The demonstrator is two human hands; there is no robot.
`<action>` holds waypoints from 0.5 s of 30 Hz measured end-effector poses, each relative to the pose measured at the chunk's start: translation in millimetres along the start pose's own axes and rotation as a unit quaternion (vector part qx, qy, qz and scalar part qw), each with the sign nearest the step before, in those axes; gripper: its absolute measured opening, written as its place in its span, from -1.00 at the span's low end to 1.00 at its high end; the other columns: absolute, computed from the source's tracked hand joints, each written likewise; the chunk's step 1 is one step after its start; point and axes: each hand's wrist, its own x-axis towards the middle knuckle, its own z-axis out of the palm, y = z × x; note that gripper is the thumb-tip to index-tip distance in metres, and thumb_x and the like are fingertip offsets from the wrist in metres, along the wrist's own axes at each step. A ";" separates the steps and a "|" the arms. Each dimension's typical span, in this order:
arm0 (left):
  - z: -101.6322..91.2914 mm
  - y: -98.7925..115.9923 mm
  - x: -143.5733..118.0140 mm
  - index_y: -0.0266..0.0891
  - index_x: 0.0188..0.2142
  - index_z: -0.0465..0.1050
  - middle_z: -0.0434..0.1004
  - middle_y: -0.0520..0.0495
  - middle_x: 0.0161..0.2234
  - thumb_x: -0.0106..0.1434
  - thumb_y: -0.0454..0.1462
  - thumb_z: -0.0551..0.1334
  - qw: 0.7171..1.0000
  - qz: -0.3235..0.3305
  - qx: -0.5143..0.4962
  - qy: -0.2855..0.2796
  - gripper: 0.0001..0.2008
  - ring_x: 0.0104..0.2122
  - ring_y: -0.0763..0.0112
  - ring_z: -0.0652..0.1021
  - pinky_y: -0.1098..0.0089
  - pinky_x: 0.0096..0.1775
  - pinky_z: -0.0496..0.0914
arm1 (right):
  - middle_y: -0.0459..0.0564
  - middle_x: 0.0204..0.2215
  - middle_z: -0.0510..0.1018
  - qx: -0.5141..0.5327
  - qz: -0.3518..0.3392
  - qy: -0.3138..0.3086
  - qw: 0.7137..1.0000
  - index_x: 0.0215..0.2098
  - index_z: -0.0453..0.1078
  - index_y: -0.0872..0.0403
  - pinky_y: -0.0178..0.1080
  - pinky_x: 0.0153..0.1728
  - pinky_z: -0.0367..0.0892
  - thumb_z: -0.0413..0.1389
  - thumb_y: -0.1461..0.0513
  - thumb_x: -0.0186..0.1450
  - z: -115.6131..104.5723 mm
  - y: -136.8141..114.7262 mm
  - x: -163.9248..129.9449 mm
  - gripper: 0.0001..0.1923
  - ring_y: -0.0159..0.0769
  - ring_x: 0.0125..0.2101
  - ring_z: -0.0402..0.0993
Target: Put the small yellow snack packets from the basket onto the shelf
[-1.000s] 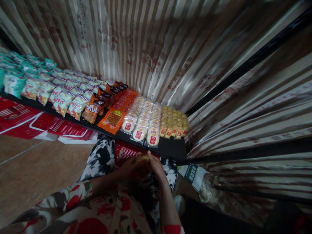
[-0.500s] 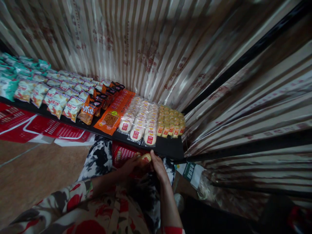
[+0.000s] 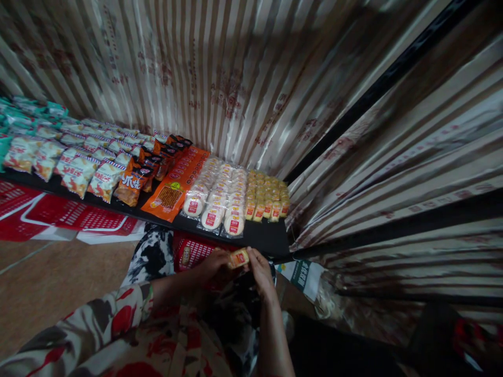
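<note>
A small yellow wrapped snack cake (image 3: 239, 258) with a red label is held over my lap, just in front of the shelf edge. My left hand (image 3: 214, 267) is closed round its left end. My right hand (image 3: 260, 269) pinches the right end between thumb and fingers. Below the hands sits a red basket (image 3: 196, 248) with a small wrapped item in it, partly hidden by my arms. On the black shelf (image 3: 271, 238) stand rows of similar yellow wrapped cakes (image 3: 267, 199), beside rows of round white crackers (image 3: 212, 217) in clear wrappers.
Farther left on the shelf lie an orange snack bag (image 3: 171, 193), orange-black packets (image 3: 131, 186), white packets (image 3: 76, 170) and green packets (image 3: 19, 120). Red baskets (image 3: 82, 212) stand under the shelf. A striped curtain (image 3: 236, 68) hangs behind, and a black pole (image 3: 373, 99) slants at right.
The wrapped cake has turned so its label faces up, and my right fingers have closed on its right end. The shelf appears shifted slightly left in view.
</note>
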 end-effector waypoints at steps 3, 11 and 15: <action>4.5 15.9 -2.8 -0.26 -0.31 0.37 0.48 0.05 -0.57 0.01 0.03 0.27 0.998 -0.025 0.062 0.008 -0.57 -0.59 0.43 0.49 0.47 -0.53 0.30 | -0.18 -0.62 0.41 0.018 0.000 0.014 1.000 -0.29 0.47 0.06 -0.33 -0.56 0.18 0.20 -0.20 0.00 -6.4 2.8 -0.2 -0.44 -0.40 -0.61 0.23; 15.7 38.3 4.0 -0.25 -0.25 0.26 0.47 0.03 -0.46 0.05 0.09 0.26 0.994 0.008 0.111 0.001 -0.50 -0.56 0.42 0.55 0.49 -0.54 0.35 | -0.18 -0.67 0.38 0.012 -0.002 0.021 1.000 -0.25 0.45 0.09 -0.33 -0.56 0.18 0.13 -0.17 0.10 -17.0 9.9 -1.7 -0.47 -0.37 -0.62 0.25; 22.8 45.4 11.8 -0.25 -0.23 0.27 0.49 0.01 -0.40 0.10 0.04 0.26 0.992 0.016 0.127 0.006 -0.56 -0.53 0.47 0.55 0.51 -0.50 0.36 | -0.13 -0.61 0.47 0.002 -0.004 0.029 1.000 -0.24 0.48 0.07 -0.30 -0.51 0.27 0.13 -0.16 0.09 -22.6 12.3 -1.4 -0.47 -0.32 -0.58 0.33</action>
